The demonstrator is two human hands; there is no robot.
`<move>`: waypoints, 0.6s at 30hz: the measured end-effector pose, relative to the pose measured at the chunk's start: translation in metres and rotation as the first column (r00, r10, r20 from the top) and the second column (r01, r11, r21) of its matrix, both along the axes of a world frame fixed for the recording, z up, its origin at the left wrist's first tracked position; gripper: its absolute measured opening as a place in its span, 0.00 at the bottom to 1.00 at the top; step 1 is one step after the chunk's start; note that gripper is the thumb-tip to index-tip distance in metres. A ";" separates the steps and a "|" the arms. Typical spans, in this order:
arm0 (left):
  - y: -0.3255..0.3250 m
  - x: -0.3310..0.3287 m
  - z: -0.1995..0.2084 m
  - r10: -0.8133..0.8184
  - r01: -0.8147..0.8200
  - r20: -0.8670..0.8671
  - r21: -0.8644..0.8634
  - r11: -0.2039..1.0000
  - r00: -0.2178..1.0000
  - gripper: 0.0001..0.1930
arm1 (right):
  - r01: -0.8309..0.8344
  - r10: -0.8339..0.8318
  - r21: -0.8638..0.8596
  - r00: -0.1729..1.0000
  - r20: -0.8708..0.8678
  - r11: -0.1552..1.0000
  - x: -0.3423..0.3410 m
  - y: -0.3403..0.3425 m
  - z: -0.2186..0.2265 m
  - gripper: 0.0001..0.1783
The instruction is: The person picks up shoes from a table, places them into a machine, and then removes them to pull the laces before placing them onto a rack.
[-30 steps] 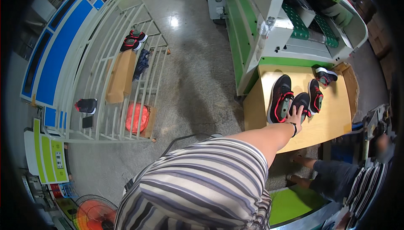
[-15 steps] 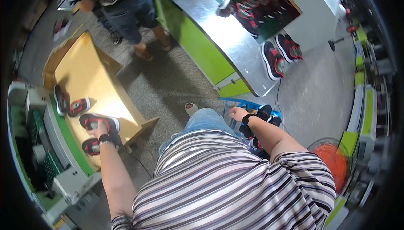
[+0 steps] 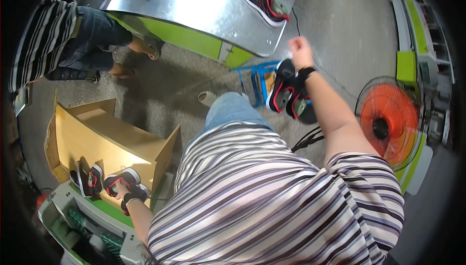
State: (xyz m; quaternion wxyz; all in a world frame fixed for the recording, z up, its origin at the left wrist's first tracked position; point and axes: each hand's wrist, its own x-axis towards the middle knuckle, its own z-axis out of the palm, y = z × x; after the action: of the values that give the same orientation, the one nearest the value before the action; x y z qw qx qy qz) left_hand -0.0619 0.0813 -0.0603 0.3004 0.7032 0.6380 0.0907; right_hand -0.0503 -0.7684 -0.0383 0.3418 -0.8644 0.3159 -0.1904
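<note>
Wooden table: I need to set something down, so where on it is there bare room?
The wooden table is bare between the shoes and its long floor-side edge, toward the brown flap. It is crowded beside the green-edged machine, where the shoes sit and the left hand touches one.

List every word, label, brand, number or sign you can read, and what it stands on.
No text in this view is clear enough to quote.
Dark shoe with red trim at the left hand: any marking too small and blurred.
Shoes on the metal table: any marking too small to read.
Orange fan: none legible.
Green-and-white machine: none legible.
</note>
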 end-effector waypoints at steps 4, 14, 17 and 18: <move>0.021 -0.001 -0.002 0.012 -0.013 -0.017 -0.067 0.998 1.000 0.68 | 0.315 -0.345 0.303 0.937 0.049 0.899 -0.070 -0.074 -0.027 0.14; -0.008 0.014 -0.012 -0.149 0.238 0.229 -0.437 0.867 0.962 0.72 | 0.569 -0.523 0.195 0.817 -0.243 0.799 -0.162 0.095 -0.165 0.65; 0.069 -0.048 -0.015 0.123 -0.122 0.136 -0.014 0.992 0.983 0.62 | 0.510 -0.476 0.071 0.837 -0.268 0.857 -0.109 0.137 -0.114 0.67; 0.134 -0.073 0.000 -0.207 0.352 0.316 -0.521 0.778 0.926 0.31 | 0.304 -0.254 0.122 0.915 -0.314 0.945 -0.094 0.138 -0.134 0.67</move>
State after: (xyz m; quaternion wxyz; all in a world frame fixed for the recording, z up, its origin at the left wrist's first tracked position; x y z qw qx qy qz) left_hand -0.1351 0.2149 -0.0607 0.5811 0.6524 0.4821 -0.0648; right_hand -0.1439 -0.6304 -0.1722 0.3321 -0.7968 0.4986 -0.0793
